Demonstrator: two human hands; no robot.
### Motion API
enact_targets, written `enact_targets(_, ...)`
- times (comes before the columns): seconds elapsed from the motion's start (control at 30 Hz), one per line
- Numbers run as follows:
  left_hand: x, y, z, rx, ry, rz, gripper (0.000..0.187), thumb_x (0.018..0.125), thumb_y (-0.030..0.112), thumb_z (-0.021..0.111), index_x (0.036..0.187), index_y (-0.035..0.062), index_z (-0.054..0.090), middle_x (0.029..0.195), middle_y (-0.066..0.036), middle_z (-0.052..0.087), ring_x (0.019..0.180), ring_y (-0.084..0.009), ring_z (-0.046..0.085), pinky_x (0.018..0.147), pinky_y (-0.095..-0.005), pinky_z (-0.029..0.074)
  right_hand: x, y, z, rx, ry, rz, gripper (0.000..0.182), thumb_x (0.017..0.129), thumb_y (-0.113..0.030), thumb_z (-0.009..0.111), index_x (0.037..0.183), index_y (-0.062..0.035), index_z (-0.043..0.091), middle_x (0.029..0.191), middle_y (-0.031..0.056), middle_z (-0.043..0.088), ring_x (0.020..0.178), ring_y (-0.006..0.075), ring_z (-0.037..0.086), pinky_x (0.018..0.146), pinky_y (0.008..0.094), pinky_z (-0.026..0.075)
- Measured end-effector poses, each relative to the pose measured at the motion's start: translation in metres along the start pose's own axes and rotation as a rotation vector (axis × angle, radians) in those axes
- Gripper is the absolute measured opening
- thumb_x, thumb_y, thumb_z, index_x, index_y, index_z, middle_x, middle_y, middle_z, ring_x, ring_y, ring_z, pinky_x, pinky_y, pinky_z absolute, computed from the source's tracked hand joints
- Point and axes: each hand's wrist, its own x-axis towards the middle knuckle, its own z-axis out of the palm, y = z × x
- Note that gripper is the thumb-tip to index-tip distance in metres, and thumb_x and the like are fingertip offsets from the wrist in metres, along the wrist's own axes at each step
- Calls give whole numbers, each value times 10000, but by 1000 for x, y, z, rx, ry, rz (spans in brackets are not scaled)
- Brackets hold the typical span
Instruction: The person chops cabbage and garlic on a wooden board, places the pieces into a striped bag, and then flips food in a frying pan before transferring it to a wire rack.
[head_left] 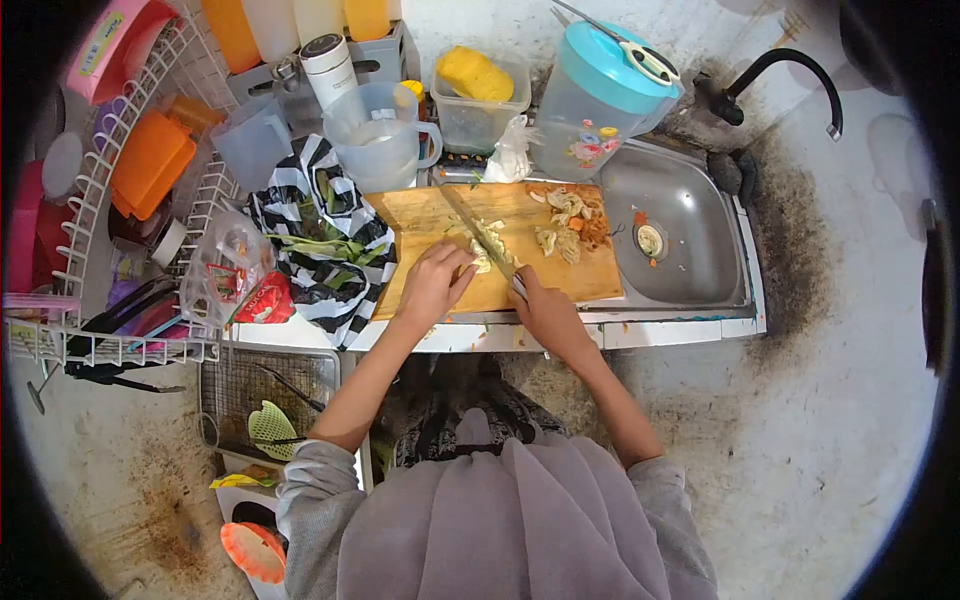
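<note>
A wooden cutting board [590, 272] lies across the counter, its right end over the sink's edge. My right hand [549, 312] is wrapped round the handle of a kitchen knife [466, 215], whose long blade slants up and left over the board. Pale chopped vegetable pieces [482, 264] lie along the blade. With bent fingers, my left hand [436, 282] presses on the pale vegetable just left of the knife; its fingertips are partly hidden. Vegetable scraps [566, 226], pale with some orange bits, form a heap at the board's right.
To the right is a metal sink [690, 270] with scraps at its drain, under a black faucet [790, 62]. A striped plastic bag [335, 270] with greens touches the board's left. Behind stand a clear jug [375, 140], a tub [482, 120] and a blue-lidded pitcher [590, 110].
</note>
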Motion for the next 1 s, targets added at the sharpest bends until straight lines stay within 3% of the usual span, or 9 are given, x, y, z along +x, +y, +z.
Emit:
enact_targets(0.17, -2, 4, 8, 132, 87, -10, 146, 748, 155, 694, 787, 41, 613, 787, -93, 589, 832, -289, 569, 803, -386, 426, -18, -13, -32, 193, -9, 35, 259, 904, -202, 519, 1077, -44, 408, 710, 264, 593, 674, 452, 583, 576, 522, 440)
enact_targets(0.33, 1, 12, 13, 187, 147, -95, 205, 730, 235, 715, 771, 60, 617, 787, -83, 585, 839, -276, 564, 846, -376, 380, -33, -13, -21, 163, -9, 37, 252, 909, -197, 517, 1074, -39, 409, 681, 246, 590, 648, 430, 594, 541, 497, 450)
enact_targets(0.5, 1, 11, 14, 199, 126, -80, 197, 728, 230, 713, 765, 63, 615, 791, -74, 586, 840, -267, 564, 844, -376, 377, -29, -18, -15, 101, -54, 99, 265, 907, -193, 518, 1083, -33, 401, 635, 229, 583, 612, 407, 602, 509, 483, 454)
enact_targets(0.67, 3, 12, 12, 192, 101, -72, 183, 729, 215, 710, 756, 63, 610, 784, -63, 580, 838, -254, 564, 842, -367, 372, -21, -16, 2, 80, 40, 44, 291, 900, -227, 507, 1098, -47, 391, 583, 223, 571, 574, 418, 595, 497, 506, 463)
enact_targets(0.9, 3, 13, 13, 207, 87, -68, 182, 729, 209, 708, 758, 63, 604, 794, -59, 571, 835, -263, 557, 838, -370, 357, 2, -13, 7, -32, 9, 73, 328, 894, -226, 519, 1115, -23, 388, 601, 242, 577, 573, 428, 587, 493, 506, 456)
enact_targets(1.0, 3, 17, 10, 232, 94, -57, 189, 739, 209, 700, 788, 59, 596, 851, -71, 573, 868, -274, 552, 850, -372, 353, 11, -10, 3, 78, 32, 29, 317, 892, -233, 503, 1108, -28, 394, 639, 237, 592, 626, 434, 597, 549, 510, 466)
